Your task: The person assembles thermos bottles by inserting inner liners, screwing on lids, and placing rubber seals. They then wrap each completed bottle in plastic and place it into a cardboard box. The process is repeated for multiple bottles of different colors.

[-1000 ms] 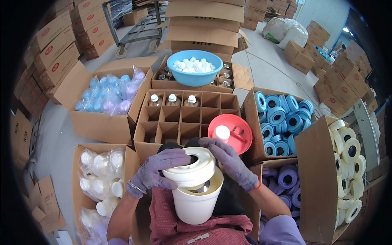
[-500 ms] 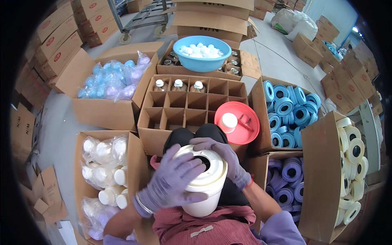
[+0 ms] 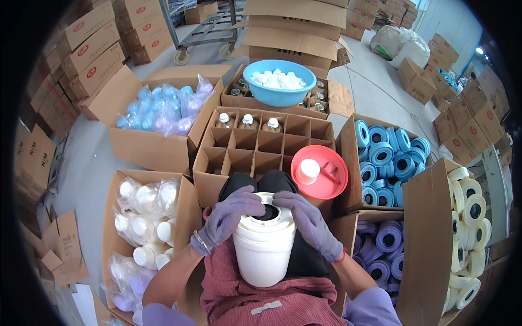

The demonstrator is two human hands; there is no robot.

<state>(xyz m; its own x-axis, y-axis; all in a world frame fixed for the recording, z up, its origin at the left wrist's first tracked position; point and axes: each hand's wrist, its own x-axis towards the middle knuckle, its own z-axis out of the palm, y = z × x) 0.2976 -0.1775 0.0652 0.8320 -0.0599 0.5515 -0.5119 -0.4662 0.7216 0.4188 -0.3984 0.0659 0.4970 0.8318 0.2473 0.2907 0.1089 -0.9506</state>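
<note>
White container is upright on the lap, between the thighs. Cream ring sits level on its mouth, no gap I can see at the front. I'd call the seating done or close to it; can't tell if it's locked down. Dark centre hole is uncovered, so nothing fitted there so far.

Grip: left hand has bent fingers over the ring's left side, thumb hidden, can't tell if it pinches. Right hand lies fairly straight-fingered on the right edge, not wrapped round anything. Can't read pressure.

Elsewhere: three capped bottles in the back row of the divided box; plenty of loose cream rings on the right.

Clearance: most room is straight up. Ahead, knees, then that box's front edge, with the red dish overhanging its right corner. Left carton and purple-ring carton flank the forearms closely. Watch elbows.
</note>
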